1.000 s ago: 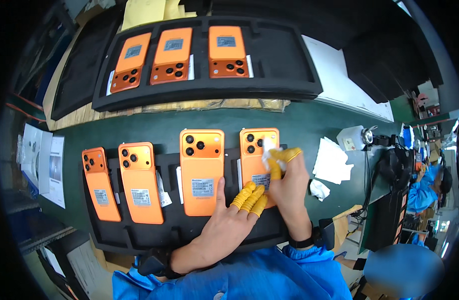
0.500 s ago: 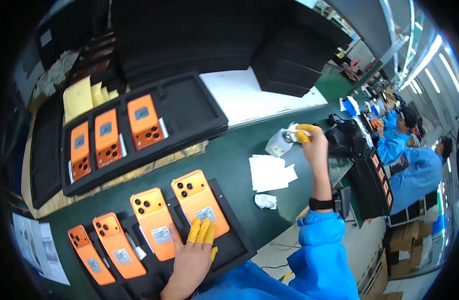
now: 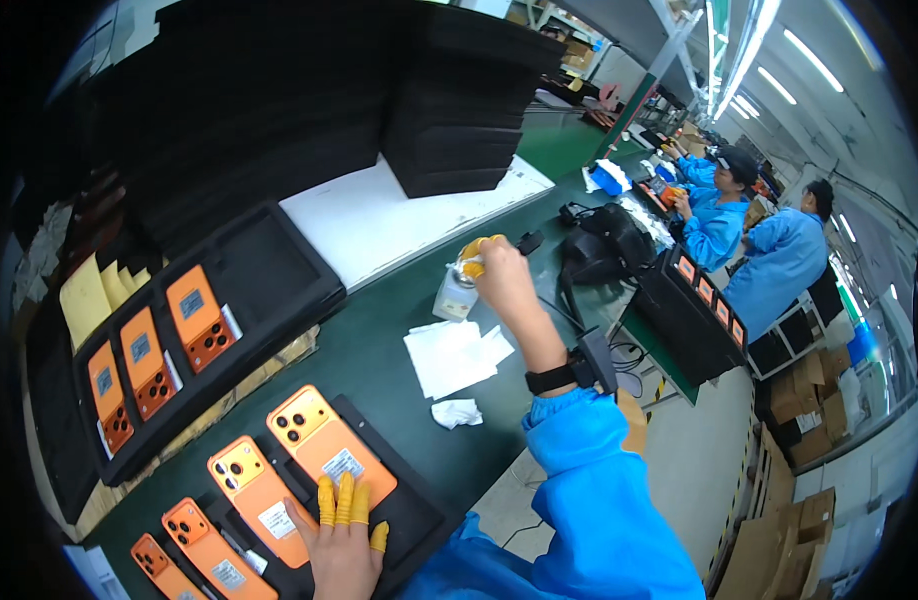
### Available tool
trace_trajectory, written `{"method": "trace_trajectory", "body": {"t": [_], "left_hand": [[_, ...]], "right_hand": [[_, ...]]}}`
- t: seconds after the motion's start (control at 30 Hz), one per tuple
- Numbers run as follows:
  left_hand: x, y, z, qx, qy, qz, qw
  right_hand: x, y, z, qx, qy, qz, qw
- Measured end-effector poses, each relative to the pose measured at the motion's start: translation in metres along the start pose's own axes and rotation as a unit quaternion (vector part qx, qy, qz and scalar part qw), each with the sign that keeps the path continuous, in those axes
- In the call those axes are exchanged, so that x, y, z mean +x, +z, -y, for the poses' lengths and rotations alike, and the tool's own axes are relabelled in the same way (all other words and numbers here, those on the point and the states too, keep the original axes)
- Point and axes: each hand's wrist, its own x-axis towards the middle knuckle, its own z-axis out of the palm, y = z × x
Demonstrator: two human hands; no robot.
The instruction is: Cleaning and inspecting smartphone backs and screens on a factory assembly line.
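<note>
A tall stack of black trays (image 3: 459, 110) stands at the back of the green table (image 3: 379, 350). Beside it lies a white sheet (image 3: 399, 215). Two workers in blue coats (image 3: 749, 250) sit further along, near brown cardboard boxes (image 3: 809, 410).

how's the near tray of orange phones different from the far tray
The near tray holds four orange phones in view; the left hand rests on it. The far tray holds three, has an empty section and sits untouched on cardboard. Both are black, with phones lying camera side up.
</note>
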Motion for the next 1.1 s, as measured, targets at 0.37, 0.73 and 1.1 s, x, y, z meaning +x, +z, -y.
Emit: {"method": "trace_trajectory", "body": {"t": [0.37,0.73,1.1], "left_hand": [[-0.051,-0.038,0.052,-0.013,-0.069,-0.041,0.997],[-0.058,-0.023,0.065,-0.054,-0.069,0.144,0.986],[-0.060,-0.018,0.070,-0.032,-0.093,0.041,0.994]], "right_hand": [[-0.039,-0.032,0.114,0.403,-0.037,0.142,0.903],[-0.116,0.034,0.286,0.331,-0.309,0.218,0.864],[-0.108,0.045,0.293,0.306,-0.338,0.164,0.875]]}}
